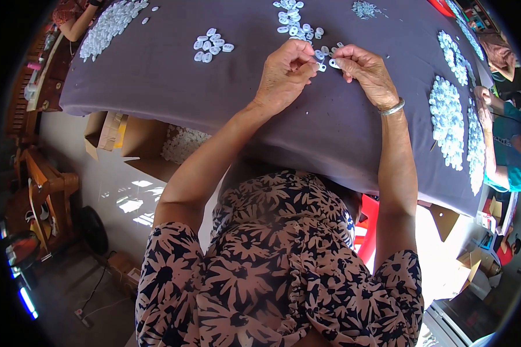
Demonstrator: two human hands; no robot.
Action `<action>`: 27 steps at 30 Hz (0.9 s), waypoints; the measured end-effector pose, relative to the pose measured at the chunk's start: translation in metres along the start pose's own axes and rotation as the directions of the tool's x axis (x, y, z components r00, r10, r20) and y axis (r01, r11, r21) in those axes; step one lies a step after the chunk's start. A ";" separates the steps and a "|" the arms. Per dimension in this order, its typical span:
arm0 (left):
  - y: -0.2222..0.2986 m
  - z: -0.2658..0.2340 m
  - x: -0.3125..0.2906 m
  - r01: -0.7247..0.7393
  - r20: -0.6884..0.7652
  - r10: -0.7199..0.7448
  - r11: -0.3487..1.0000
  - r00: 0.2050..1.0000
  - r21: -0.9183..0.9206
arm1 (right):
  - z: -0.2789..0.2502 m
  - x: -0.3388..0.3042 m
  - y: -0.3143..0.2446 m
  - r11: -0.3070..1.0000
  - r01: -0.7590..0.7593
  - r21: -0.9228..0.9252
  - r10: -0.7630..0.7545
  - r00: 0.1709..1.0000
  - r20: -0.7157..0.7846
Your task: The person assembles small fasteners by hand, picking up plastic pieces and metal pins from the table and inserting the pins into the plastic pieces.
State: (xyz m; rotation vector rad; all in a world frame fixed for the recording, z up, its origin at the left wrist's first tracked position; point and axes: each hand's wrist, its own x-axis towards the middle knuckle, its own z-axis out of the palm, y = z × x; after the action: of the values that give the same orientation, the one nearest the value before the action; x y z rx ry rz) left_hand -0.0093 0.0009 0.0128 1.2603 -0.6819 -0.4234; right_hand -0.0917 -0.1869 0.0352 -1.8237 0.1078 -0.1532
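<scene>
Both my hands are raised over the near part of a table with a dark grey cloth (173, 81). My left hand (286, 72) pinches a small white plastic piece (322, 67) between thumb and forefinger. A similar white oval piece with a hole (333, 63) is pinched in my right hand (362, 68), a short gap away from the first. Just beyond my fingertips lies a loose trail of white oval pieces (295, 29). Off to the left sits a small cluster of the same pieces (211, 45).
Large heaps of white pieces lie at the far left (113, 26) and the right (447, 118). A little pile of tiny metallic parts (364, 9) is at the back. Below the table edge stands an open cardboard box (147, 141) holding white pieces. A person in teal (512, 144) sits at the right.
</scene>
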 end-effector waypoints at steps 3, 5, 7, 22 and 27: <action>0.001 0.001 -0.001 -0.026 0.018 0.027 0.999 0.999 -0.018 | 0.001 0.001 0.001 1.000 0.011 0.005 -0.011 1.000 0.007; 0.002 0.002 -0.001 -0.047 0.015 0.048 0.998 0.999 -0.034 | 0.000 0.000 0.000 1.000 0.005 -0.005 -0.005 1.000 0.006; 0.003 0.004 -0.001 -0.061 0.012 0.061 0.997 0.998 -0.037 | 0.001 -0.001 -0.001 1.000 0.000 -0.013 0.000 1.000 0.008; -0.002 0.003 -0.002 -0.043 -0.004 0.042 0.998 0.999 -0.049 | 0.016 -0.002 -0.012 0.990 0.119 0.070 -0.108 0.984 -0.145; 0.001 0.005 -0.001 -0.025 -0.037 0.023 0.998 0.999 -0.056 | 0.007 -0.005 -0.004 0.910 0.058 -0.410 -0.039 0.998 0.056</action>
State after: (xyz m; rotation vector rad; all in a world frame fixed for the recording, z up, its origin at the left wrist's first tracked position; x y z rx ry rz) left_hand -0.0133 -0.0022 0.0144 1.2030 -0.6499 -0.3965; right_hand -0.0952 -0.1786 0.0368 -2.2528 0.0649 -0.1293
